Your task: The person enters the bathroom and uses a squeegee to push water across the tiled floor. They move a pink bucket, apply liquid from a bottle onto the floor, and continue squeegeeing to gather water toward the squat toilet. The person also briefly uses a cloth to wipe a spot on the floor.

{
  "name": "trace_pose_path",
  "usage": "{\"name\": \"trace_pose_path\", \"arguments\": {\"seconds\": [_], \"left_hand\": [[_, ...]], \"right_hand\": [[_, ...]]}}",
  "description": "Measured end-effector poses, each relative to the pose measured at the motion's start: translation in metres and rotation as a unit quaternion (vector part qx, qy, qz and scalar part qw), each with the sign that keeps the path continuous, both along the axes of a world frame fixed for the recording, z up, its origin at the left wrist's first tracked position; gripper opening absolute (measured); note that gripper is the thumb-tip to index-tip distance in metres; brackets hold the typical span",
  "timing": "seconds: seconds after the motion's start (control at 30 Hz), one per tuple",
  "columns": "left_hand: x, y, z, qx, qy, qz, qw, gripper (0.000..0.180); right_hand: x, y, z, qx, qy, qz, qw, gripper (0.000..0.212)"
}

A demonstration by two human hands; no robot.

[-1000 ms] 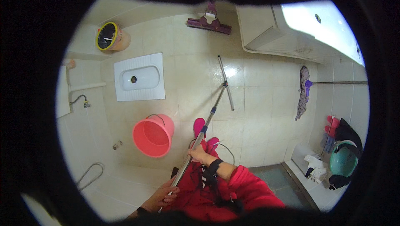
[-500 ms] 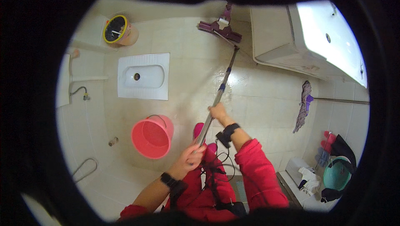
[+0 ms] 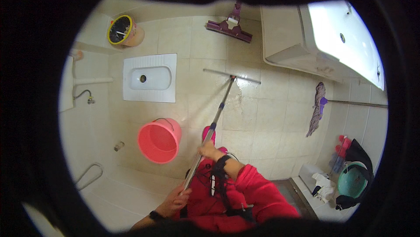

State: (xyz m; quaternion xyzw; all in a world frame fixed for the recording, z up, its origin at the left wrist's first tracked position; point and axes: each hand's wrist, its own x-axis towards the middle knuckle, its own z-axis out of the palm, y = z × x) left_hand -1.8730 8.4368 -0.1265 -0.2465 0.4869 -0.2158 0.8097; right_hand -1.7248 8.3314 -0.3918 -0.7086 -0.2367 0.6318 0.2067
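Note:
A long-handled floor squeegee [image 3: 219,109] reaches out over the wet beige tiles, its thin blade [image 3: 232,76] lying flat on the floor. My right hand [image 3: 210,150] grips the pole around its middle, near a purple collar. My left hand [image 3: 175,201] grips the pole's lower end close to my body. Red clothing [image 3: 245,193] and a pink slipper [image 3: 208,133] show below the pole.
A pink bucket [image 3: 159,140] stands left of the pole. A white squat toilet pan [image 3: 149,78] lies farther left, a yellow-rimmed bin [image 3: 122,30] in the corner. A purple mop head [image 3: 229,25], a white washing machine [image 3: 332,40], a hanging string mop [image 3: 317,108].
The squeegee blade has been drawn back from near the purple mop head toward me. My left hand has slid down the pole and my right hand sits lower in view.

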Motion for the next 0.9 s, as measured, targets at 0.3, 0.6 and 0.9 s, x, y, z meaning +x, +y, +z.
{"name": "trace_pose_path", "arguments": {"seconds": [0.3,0.6,0.9], "left_hand": [[-0.002,-0.011,0.057,0.131,-0.094,-0.277,0.947,0.058],[0.157,-0.154,-0.053,0.226,-0.353,-0.546,0.726,0.059],[0.109,-0.157,-0.065,0.273,-0.246,-0.539,0.757,0.061]], "right_hand": [[-0.031,-0.074,0.127,-0.035,0.247,-0.517,0.819,0.023],[0.038,-0.264,0.037,-0.126,0.133,-0.722,0.668,0.026],[0.02,-0.234,-0.036,-0.067,0.056,-0.584,0.807,0.028]]}}
